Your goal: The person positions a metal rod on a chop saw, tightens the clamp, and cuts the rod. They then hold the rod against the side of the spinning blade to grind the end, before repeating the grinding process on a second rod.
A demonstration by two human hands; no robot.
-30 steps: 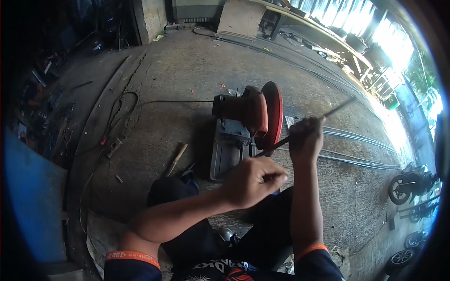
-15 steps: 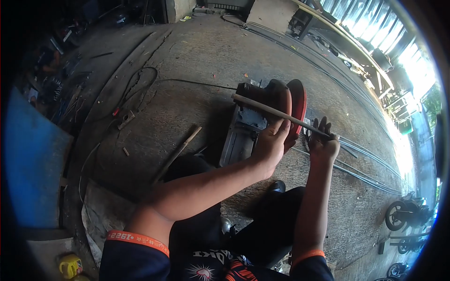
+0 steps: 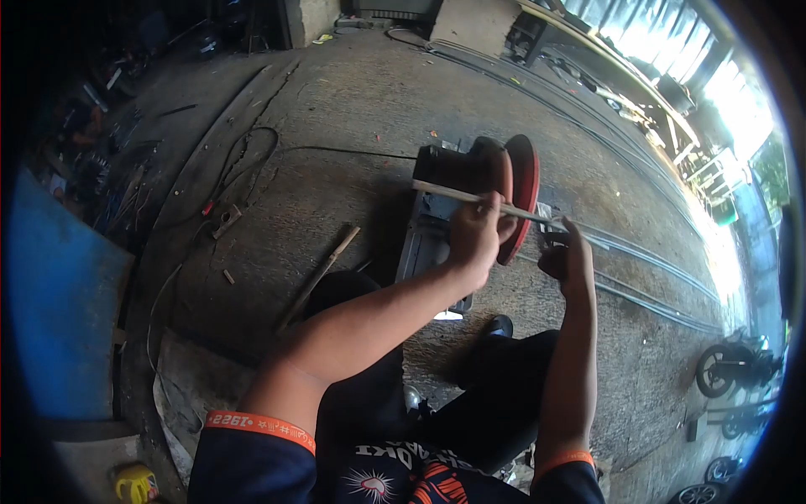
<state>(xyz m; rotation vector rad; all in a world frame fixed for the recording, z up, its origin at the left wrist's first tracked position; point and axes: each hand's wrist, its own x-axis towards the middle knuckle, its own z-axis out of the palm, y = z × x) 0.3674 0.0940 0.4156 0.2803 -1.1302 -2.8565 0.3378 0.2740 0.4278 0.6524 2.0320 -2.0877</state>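
A long thin rod (image 3: 445,193), pale and wood-like at its left part and darker toward its right end, lies across the front of a motor machine with a red-edged disc (image 3: 525,189). My left hand (image 3: 477,239) is closed around the rod near its middle, thumb on top, just before the disc. My right hand (image 3: 573,260) is at the rod's right end, its fingers curled and the forefinger at the tip. Part of the machine's base (image 3: 420,244) is hidden behind my left hand and forearm.
A wooden-handled stick (image 3: 332,256) lies on the concrete floor near my left knee. A dark cable (image 3: 344,150) runs leftward from the machine. Long metal bars (image 3: 655,256) lie to the right. Motorcycles (image 3: 735,367) stand farther right; a yellow container (image 3: 136,485) is at lower left.
The rod has become more level. My left hand has shifted slightly left, and my right hand's fingers, spread before, have curled in at the rod's end. The view has shifted a little.
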